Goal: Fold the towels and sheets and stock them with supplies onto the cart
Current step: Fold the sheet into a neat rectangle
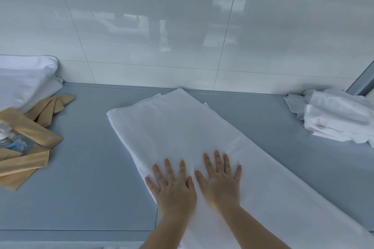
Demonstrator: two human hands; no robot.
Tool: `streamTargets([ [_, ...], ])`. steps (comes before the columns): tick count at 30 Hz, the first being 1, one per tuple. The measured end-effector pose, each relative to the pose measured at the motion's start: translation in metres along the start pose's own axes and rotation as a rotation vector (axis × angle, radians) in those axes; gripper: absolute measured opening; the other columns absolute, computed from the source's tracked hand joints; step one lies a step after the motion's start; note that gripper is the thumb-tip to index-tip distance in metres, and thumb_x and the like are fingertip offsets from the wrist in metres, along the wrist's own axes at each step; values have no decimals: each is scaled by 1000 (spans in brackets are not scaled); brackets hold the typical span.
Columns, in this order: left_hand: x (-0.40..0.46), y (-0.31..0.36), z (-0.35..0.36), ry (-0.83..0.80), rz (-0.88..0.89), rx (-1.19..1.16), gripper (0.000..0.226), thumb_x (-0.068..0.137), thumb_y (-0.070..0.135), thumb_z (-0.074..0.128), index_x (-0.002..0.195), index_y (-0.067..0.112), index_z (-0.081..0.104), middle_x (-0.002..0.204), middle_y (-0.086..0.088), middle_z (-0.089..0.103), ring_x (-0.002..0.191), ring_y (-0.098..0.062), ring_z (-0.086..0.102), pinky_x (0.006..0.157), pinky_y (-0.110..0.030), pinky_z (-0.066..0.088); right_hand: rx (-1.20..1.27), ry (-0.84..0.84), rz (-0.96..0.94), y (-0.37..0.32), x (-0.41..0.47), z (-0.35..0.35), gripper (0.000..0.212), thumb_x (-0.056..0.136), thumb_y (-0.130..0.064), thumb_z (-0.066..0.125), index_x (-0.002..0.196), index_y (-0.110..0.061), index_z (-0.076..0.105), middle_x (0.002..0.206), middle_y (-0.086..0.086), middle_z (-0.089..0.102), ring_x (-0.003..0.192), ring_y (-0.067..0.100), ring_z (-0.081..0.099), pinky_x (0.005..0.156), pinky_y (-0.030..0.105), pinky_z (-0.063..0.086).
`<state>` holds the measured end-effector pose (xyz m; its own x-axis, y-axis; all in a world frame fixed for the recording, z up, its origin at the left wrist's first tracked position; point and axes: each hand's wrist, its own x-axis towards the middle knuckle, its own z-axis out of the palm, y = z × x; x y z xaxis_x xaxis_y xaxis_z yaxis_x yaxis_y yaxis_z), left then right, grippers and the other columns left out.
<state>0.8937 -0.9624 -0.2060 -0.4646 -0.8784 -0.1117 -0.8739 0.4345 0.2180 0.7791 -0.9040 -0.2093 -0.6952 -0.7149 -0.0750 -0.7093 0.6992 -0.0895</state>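
Note:
A long white towel [178, 127], folded lengthwise, lies diagonally across the grey-blue table [91, 168], running from the back wall toward the front right edge. My left hand [172, 186] and my right hand [219, 180] lie flat side by side on the towel's near part, fingers straight and spread, pressing it against the table. Neither hand holds anything.
Tan paper packets [30, 143] and a clear water bottle [12, 141] lie at the left. A white pillow [24, 81] sits at the back left. A pile of crumpled white cloths [336, 115] lies at the back right. A glossy white tiled wall [182, 36] bounds the table.

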Motion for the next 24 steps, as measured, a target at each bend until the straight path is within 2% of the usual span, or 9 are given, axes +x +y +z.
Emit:
streamTargets([
  [6,14,-14,1,20,114,53,58,93,57,-1,147,43,-18,160,-1,-18,144,-34,-25,108,-60,-21,-1,-19,32,-4,-3,3,75,80,-75,-6,145,-41,-20,160,-5,-16,146,19,-18,110,58,-17],
  [10,30,-26,2,35,179,78,58,91,58,-4,146,45,-18,161,1,-14,145,-33,-22,109,-58,-21,-38,49,-47,21,29,-10,70,84,-76,8,148,-49,3,161,-7,2,147,16,-2,111,60,-12],
  [12,34,-31,2,36,217,91,61,87,59,-9,146,47,-16,161,2,-13,145,-31,-22,109,-57,-22,-82,15,-136,37,52,-22,69,85,-75,10,148,-49,2,161,-9,-6,147,14,-11,111,59,-15],
  [15,42,-39,-1,35,274,92,65,81,61,-15,146,50,-14,161,5,-12,145,-28,-22,109,-54,-24,-119,-116,-263,48,65,-24,74,78,-79,-1,146,-51,-13,158,-12,-21,144,11,-23,114,55,-16],
  [19,63,-54,-5,13,382,110,61,83,64,-10,143,54,-16,160,9,-14,145,-24,-22,110,-49,-24,-80,-68,-151,44,44,-9,70,74,-80,-8,135,-52,-30,157,-12,-24,145,12,-23,113,54,-18],
  [24,97,-61,-13,-25,511,148,56,88,64,1,143,57,-13,159,14,-16,146,-20,-20,114,-47,-20,-55,-23,5,29,35,3,77,72,-79,-14,142,-48,-22,159,-7,-21,146,17,-21,109,56,-21],
])
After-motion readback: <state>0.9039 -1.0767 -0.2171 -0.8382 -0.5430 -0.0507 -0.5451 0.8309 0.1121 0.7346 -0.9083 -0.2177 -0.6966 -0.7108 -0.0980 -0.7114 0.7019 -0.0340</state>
